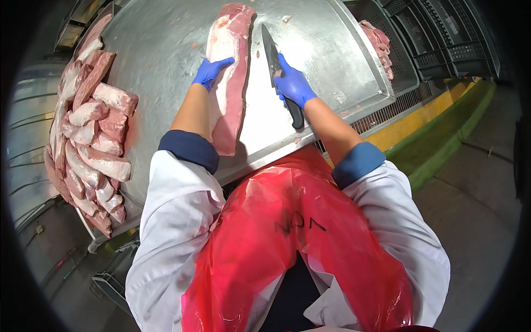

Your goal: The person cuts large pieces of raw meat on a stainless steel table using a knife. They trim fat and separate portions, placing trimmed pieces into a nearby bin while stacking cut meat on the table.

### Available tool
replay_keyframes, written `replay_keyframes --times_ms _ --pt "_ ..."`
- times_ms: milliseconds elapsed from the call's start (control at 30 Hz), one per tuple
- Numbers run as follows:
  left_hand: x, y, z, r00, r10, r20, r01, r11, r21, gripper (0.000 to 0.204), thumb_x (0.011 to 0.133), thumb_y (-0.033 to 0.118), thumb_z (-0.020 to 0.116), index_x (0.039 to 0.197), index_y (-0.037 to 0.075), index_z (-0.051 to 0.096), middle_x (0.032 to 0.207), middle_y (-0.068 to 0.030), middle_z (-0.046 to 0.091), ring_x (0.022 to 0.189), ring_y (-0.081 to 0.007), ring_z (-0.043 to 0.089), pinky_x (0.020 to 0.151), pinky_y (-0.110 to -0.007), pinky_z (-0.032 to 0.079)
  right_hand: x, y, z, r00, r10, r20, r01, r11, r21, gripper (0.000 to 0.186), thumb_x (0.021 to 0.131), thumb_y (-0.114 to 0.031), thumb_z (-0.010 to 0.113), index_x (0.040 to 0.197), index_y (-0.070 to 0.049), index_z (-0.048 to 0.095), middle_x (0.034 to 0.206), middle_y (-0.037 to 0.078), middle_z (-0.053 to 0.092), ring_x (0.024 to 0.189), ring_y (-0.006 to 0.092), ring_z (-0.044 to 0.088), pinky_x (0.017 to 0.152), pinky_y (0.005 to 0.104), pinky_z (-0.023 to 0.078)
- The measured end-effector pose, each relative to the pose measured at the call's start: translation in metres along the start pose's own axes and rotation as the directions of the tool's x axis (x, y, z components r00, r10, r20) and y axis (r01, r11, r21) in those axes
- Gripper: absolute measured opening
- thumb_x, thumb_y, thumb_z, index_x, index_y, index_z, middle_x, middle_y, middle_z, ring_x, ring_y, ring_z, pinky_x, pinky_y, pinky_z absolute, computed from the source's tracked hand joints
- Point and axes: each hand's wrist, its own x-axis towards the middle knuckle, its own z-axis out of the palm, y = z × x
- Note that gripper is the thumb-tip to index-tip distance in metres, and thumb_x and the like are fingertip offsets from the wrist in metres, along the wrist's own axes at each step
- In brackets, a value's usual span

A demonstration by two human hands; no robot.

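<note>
A long slab of meat (228,77) lies in the middle of the steel desk (321,44), its long axis running from the near edge toward the far edge. The left hand (210,71) rests flat and open on the slab's left side. The right hand (293,86) is closed around a knife (271,52) just right of the slab, blade parallel to it and pointing away. Cut pieces (91,138) pile along the desk's left edge.
</note>
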Motion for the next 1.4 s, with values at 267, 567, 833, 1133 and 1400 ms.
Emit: replay_keyframes --times_ms 267,567,833,1133,1400 --pt "-0.027 -0.025 -0.020 0.949 -0.005 -0.316 0.137 0.908 0.396 0.092 0.073 0.050 0.084 0.134 -0.011 0.049 0.126 -0.0267 0.060 0.112 -0.0344 0.062 0.094 -0.044 0.051 -0.076 0.015 -0.054 0.917 -0.392 -0.075 0.210 0.633 -0.745 0.067 0.092 -0.015 0.053 0.154 -0.011 0.027 0.089 0.028 0.068 0.078 0.0483 0.066 0.071 0.0564 0.051" --pt "-0.007 -0.002 0.119 0.676 0.737 -0.021 -0.472 0.455 0.755 0.039 0.091 0.017 0.059 0.128 0.004 0.060 0.129 -0.0200 0.059 0.123 -0.0381 0.053 0.104 -0.048 0.043 0.000 0.003 -0.172 0.949 -0.248 -0.193 0.139 0.882 -0.451 0.033 0.096 -0.012 0.053 0.127 -0.003 0.049 0.073 0.017 0.065 0.057 0.0243 0.064 0.053 0.0375 0.050" --pt "-0.040 -0.059 0.145 0.721 0.689 -0.071 -0.437 0.532 0.726 0.004 0.085 0.003 0.054 0.087 0.003 0.057 0.095 -0.0163 0.054 0.090 -0.0380 0.054 0.081 -0.046 0.048 0.088 0.038 -0.134 0.918 -0.393 0.048 0.395 0.902 -0.176 0.050 0.095 -0.012 0.058 0.142 -0.009 0.042 0.093 0.015 0.069 0.072 0.0232 0.068 0.066 0.0344 0.055" --pt "-0.373 -0.116 -0.001 0.594 0.262 -0.761 0.199 0.868 0.454 0.011 0.083 -0.001 0.064 0.094 0.001 0.067 0.088 -0.0118 0.061 0.084 -0.0251 0.062 0.078 -0.033 0.050 0.200 -0.064 0.010 0.797 -0.392 0.460 0.579 0.714 -0.395 0.082 0.088 -0.025 0.064 0.158 -0.037 0.022 0.111 0.025 0.069 0.089 0.0294 0.069 0.086 0.0387 0.053" --pt "-0.350 -0.132 0.012 0.571 0.223 -0.790 0.459 0.711 0.532 0.096 0.072 0.039 0.085 0.145 -0.002 0.040 0.137 -0.0259 0.050 0.127 -0.0414 0.050 0.107 -0.051 0.040 0.195 -0.056 -0.025 0.747 -0.248 0.617 0.566 0.725 -0.392 0.077 0.088 -0.024 0.063 0.157 -0.034 0.029 0.136 0.021 0.060 0.122 0.0335 0.062 0.104 0.0369 0.046"
